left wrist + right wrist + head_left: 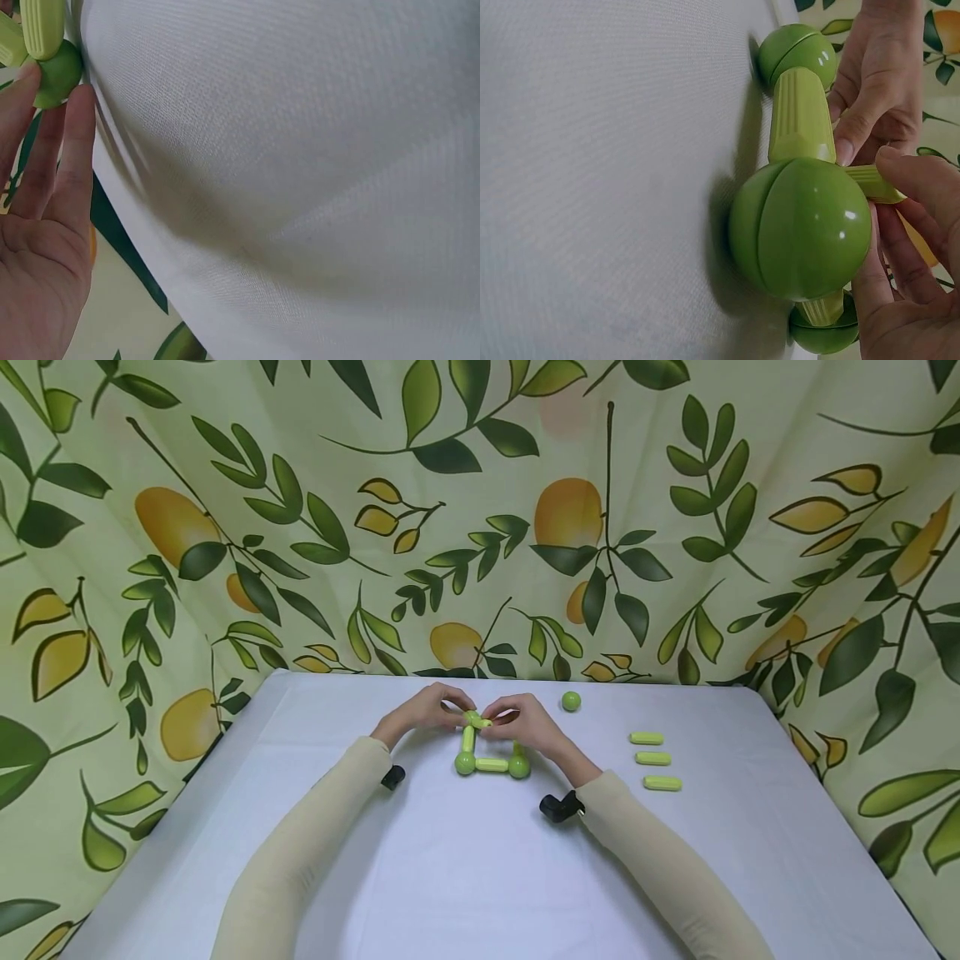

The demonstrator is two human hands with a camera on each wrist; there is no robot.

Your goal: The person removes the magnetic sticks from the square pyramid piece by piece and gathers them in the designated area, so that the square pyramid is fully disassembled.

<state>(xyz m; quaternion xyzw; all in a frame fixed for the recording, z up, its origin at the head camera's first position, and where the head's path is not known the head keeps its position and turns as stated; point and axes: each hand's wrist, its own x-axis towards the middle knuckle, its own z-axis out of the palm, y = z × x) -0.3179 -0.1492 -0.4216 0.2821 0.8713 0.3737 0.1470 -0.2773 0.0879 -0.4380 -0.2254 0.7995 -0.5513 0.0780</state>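
My left hand [435,706] grips a green ball [58,79] at the back left corner of a frame of balls and rods; thumb and fingertips lie round it in the left wrist view. My right hand [523,724] pinches a light green ridged rod [876,184] between thumb and fingers, its end at that ball. From the held ball, a rod [468,739] runs to the front left ball [465,763]. A front rod [802,116] joins that one to the front right ball [802,229], from which a short rod [518,749] points backward.
Right of the hands, three loose light green rods [652,758] lie in a column. A single green ball [572,701] sits near the back edge of the white table [450,877]. Behind hangs a leaf-and-fruit patterned curtain [480,527].
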